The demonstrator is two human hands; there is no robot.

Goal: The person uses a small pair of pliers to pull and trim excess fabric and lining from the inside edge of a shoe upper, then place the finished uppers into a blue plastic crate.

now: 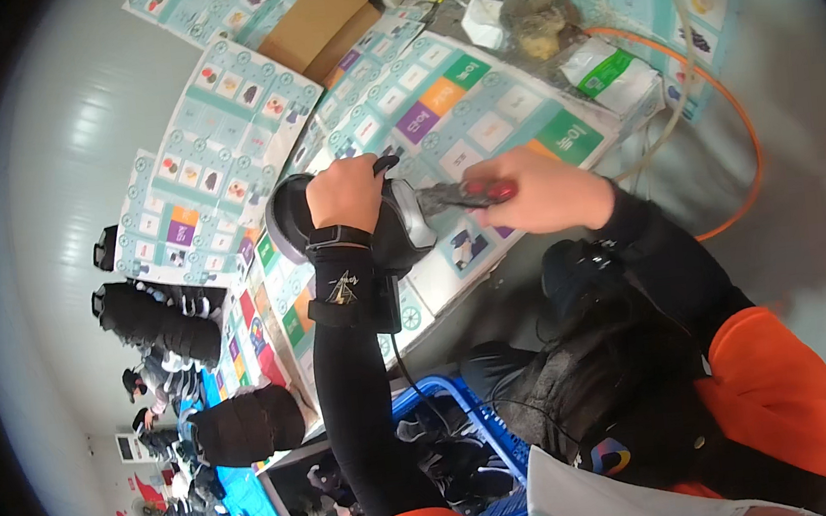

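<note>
Below the left hand point(345, 195), a blue basket point(490, 430) holds dark shoes point(442, 459).

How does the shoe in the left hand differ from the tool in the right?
The shoe is bulky; the tool is slimmer. The shoe is black and grey; the tool is dark with a red handle. Both are held, by the left hand and right hand respectively.

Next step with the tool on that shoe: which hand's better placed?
Likely the right hand: it holds the red-handled tool, its dark end by the pale edge. The left hand grips the black shoe.
</note>
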